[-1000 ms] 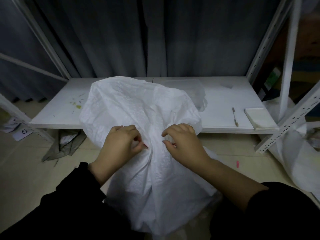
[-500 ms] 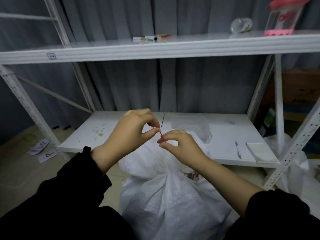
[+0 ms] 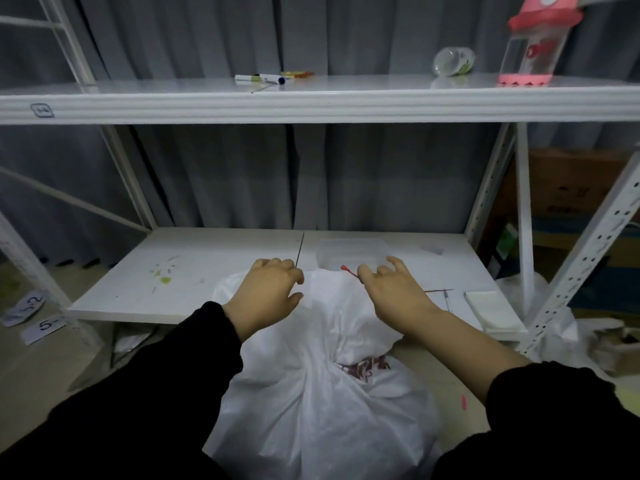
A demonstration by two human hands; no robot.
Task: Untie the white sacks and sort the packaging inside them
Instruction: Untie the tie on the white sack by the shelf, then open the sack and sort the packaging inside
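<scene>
Sack: I see the white sack [image 3: 311,393] crinkled and gathered mid-height, its red print unreadable.
Right: right hand [image 3: 391,292] pinches red tie [image 3: 349,271].
Left: left hand [image 3: 268,294] has curled fingers; I can't tell its grip.
Writing: floor slip [image 3: 43,327] reads "5-".

We see a dim, cool-toned scene in which the white sack [image 3: 322,403] is the brightest patch. Our wide lens bows the upper shelf [image 3: 311,105], and the black sleeves [image 3: 145,403] lose all detail.

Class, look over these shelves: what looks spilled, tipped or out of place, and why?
A yellow-green smear stains the lower shelf at left, like a spill. On the upper shelf, a clear bottle lies on its side. Numbered paper slips litter the floor.
</scene>
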